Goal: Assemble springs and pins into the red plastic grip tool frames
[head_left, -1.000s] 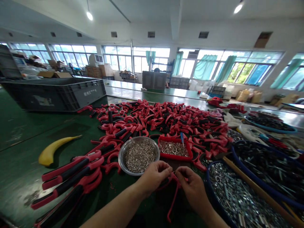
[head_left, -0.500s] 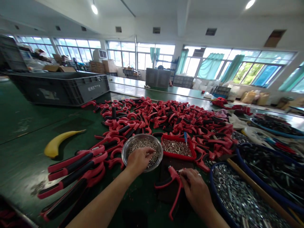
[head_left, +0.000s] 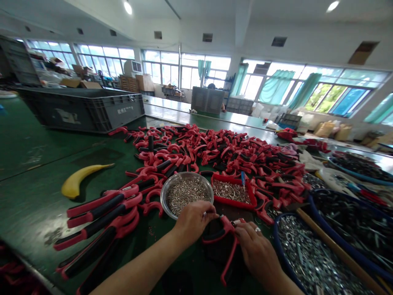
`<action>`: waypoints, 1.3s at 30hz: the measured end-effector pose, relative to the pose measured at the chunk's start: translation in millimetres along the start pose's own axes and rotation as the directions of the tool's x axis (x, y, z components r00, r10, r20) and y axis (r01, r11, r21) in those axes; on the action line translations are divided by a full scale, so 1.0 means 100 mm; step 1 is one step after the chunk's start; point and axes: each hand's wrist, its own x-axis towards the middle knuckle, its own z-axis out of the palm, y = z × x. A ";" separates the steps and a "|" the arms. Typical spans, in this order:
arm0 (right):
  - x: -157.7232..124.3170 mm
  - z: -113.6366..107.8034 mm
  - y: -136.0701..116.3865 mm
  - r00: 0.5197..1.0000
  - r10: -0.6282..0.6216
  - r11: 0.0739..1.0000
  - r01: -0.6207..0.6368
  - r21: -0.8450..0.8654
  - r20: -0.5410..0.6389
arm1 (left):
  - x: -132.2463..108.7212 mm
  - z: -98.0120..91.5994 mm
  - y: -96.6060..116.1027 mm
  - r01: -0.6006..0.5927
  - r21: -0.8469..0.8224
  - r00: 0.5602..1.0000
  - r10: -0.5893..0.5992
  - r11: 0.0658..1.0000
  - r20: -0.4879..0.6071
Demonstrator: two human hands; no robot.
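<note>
My left hand [head_left: 193, 221] is closed in a pinch just off the near right rim of a round metal bowl [head_left: 164, 200]. Its fingertips are close to the top of a red and black spring clamp [head_left: 225, 225]; whatever they pinch is too small to make out. Small metal pieces [head_left: 187, 192] fill the bowl. My right hand [head_left: 256, 246], with a ring on one finger, grips the clamp beside its coil spring [head_left: 238, 222]. The clamp's two handles spread to the left and down. Behind it stands a red tray [head_left: 235, 204] of small metal pins.
A big heap of red and black clamp parts [head_left: 215, 147] covers the table's middle. Several clamps [head_left: 104, 209] lie at left near a banana [head_left: 75, 182]. Blue-rimmed baskets of metal parts [head_left: 310, 250] stand at right, a wooden handle [head_left: 334, 246] across one. A grey crate [head_left: 101, 112] stands back left.
My left hand has come out of the bowl and moved right, toward the clamp. My right hand stays on the clamp. The whole view has shifted slightly.
</note>
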 end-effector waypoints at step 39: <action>0.36 -0.23 0.12 0.917 -0.184 0.954 0.253 -0.159 0.354 | -0.09 0.39 0.04 -0.039 0.345 0.986 -0.020 0.938 0.166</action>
